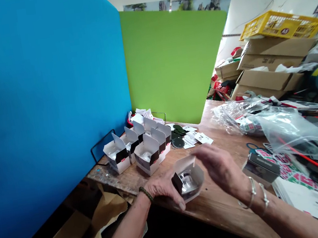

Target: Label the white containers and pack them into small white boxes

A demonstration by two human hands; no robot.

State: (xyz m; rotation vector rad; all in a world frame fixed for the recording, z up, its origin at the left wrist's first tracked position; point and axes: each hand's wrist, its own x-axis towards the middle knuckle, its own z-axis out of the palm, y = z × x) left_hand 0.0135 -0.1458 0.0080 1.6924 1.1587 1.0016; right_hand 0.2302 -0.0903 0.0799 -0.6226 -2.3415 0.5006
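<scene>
An open white box (197,177) with a black flap stands near the table's front edge, a clear plastic-wrapped item inside it. My left hand (165,188) is at the box's left side, its thumb apart from the fingers and pointing along the front. At the upper right of the box is my right hand (217,164), its fingertips by the raised white flap; whether they pinch it is too blurred to tell. Several similar open boxes (147,157) stand in a group to the left. Behind lie black discs (177,141) and white cards (203,138).
A closed dark box (262,169), clear plastic bags (293,126), stickers and printed sheets (317,204) cover the right of the table (221,209). Blue (52,91) and green (174,64) panels rise behind. Cardboard boxes (275,52) and a yellow crate (283,27) are stacked back right.
</scene>
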